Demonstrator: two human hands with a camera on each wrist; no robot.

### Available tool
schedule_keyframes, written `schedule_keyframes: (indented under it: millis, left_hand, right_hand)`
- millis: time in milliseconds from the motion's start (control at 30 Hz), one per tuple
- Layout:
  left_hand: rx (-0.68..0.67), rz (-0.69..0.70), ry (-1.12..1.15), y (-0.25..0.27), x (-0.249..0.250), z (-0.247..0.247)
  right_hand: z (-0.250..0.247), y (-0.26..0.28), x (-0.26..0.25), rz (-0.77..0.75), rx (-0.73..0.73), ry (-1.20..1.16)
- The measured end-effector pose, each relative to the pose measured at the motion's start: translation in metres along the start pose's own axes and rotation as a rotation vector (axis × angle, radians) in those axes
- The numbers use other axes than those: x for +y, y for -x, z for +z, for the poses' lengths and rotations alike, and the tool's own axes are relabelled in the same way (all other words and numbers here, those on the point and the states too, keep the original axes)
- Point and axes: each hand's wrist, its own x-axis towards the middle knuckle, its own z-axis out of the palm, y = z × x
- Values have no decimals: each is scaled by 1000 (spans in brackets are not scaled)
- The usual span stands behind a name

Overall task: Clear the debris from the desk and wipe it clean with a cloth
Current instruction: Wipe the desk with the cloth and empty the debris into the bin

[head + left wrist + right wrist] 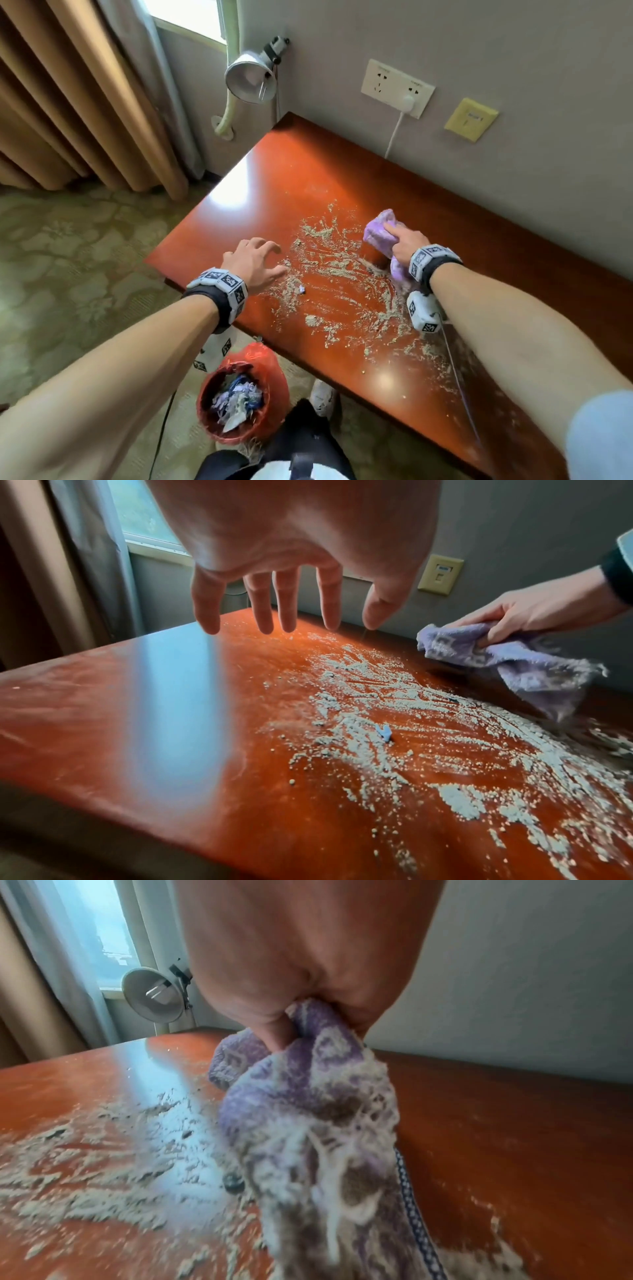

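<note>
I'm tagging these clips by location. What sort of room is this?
Probably a hotel room: a glossy red-brown wooden desk against the wall, heavy tan pleated curtains and patterned green carpet.

Daylight from the window (191, 17) at eleven o'clock glares on the desk (236, 198) (right-wrist view blurred, edges bowed).

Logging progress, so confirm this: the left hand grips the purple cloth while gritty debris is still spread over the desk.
Wrong hand. The right hand grips the purple cloth, as the head view shows; the left hand hovers open. Gritty debris is indeed spread over the desk.
</note>
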Motion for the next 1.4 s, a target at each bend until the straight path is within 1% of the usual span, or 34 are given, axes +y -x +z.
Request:
schedule_keyframes:
  millis: [100,267,433,567,700,800,900,1000,1067,1133,1267,1333,1400]
  left_hand:
    - [-1,14,3,0,-12,-4]
    - [-4,33,-4,-21,-17,-15]
    - [-25,-1,-15,-58,-19,-21]
    - [-56,-26,-14,-89,-22,-25]
    - [-72,-25,-24,-107,-27,-26]
    - [-70,-39,-7,-113,-33,-24]
    - [-57,-47,30,-112,-41,-22]
    - [-48,-43,51,-108,-46,-22]
    - [-45,-28,55,-101,-46,-23]
    - [-49,-5,44,-94,-44,-24]
    - [-68,29,11,-81,-41,-27]
    - [-74,47,-9,-77,-39,-29]
    - [-68,62,-19,-77,-38,-32]
  right_hand:
    - [-15,-3,0,44,63,10]
    - [-33,-19,3,86,87,38]
    - [-25,-79,4,63,78,57]
    - [-21,-113,-4,113,93,61]
    - [-8,-135,-17,178,23,-6]
    - [6,-142,-25,186,34,51]
    - [10,-138,-35,151,10,94]
    - [9,-123,-46,58,-56,152]
    - [17,-107,-52,-15,-102,118]
    - [31,-89,-55,-57,-122,59]
    - [51,-56,-62,-98,-131,38]
    - [53,-46,-61,-96,-129,5]
    - [47,-42,-58,-73,-96,-73]
